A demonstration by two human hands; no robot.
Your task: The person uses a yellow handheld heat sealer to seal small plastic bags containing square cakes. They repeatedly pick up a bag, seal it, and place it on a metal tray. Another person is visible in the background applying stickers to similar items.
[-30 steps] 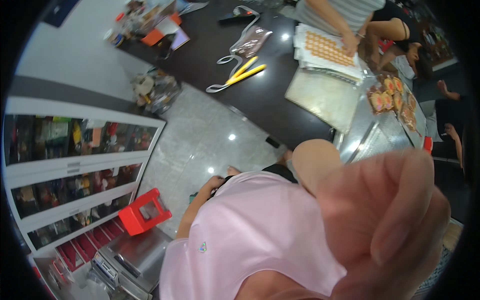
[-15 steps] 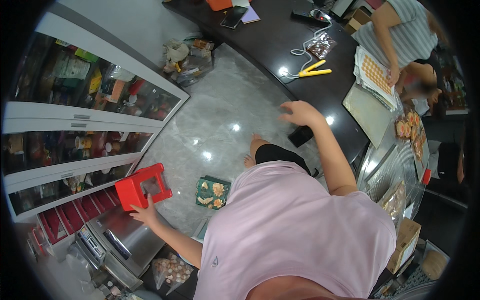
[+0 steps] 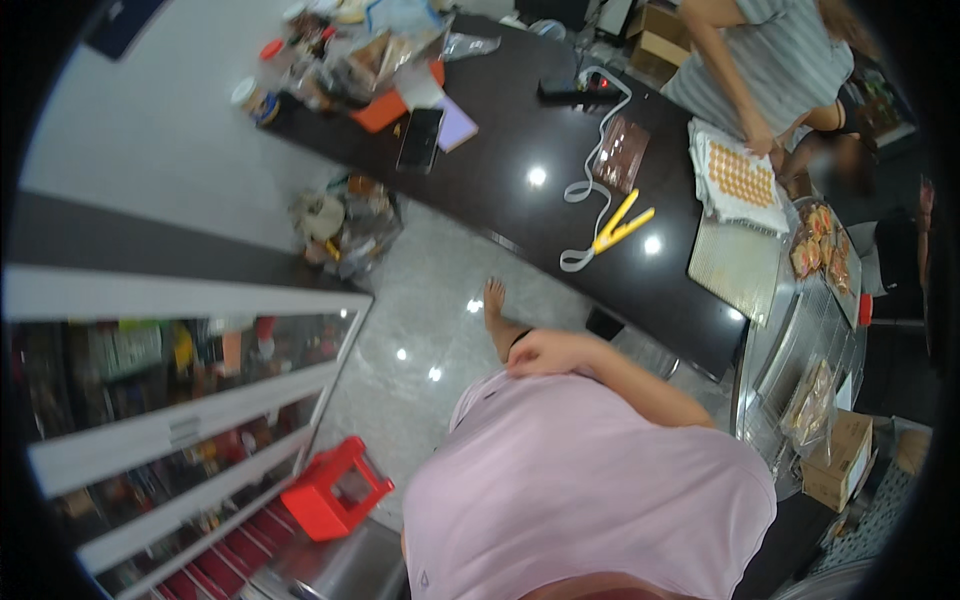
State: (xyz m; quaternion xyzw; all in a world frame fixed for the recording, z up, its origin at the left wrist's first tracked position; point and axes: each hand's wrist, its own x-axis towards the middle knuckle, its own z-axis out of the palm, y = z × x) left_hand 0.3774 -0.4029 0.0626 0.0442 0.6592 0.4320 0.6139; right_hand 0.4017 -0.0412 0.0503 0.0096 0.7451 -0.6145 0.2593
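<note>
My right hand (image 3: 545,354) is in front of my pink shirt (image 3: 590,470), at its front edge, with the fingers loosely bent and slightly apart. Nothing shows in it; whether the fingertips touch the cloth I cannot tell. The left hand is out of sight, hidden behind the shirt. At lower left, a red plastic stool (image 3: 335,488) stands by the steel box and the glass-fronted cabinet (image 3: 190,440). Ahead of me is a dark table (image 3: 510,200) with a yellow hair straightener (image 3: 620,225), its white cord, a brown packet (image 3: 622,153) and a black phone (image 3: 420,138).
At the right, another person's hand (image 3: 757,135) rests by a paper stack (image 3: 703,180) bearing rows of small orange rounds. Beyond the tray (image 3: 735,270) are wire racks and a cardboard box (image 3: 838,455). Bags (image 3: 345,225) lie on the floor by the wall.
My right hand has drawn back from the table side to my shirt. The left hand has left the stool and gone out of view. My view has turned and moved toward the table.
</note>
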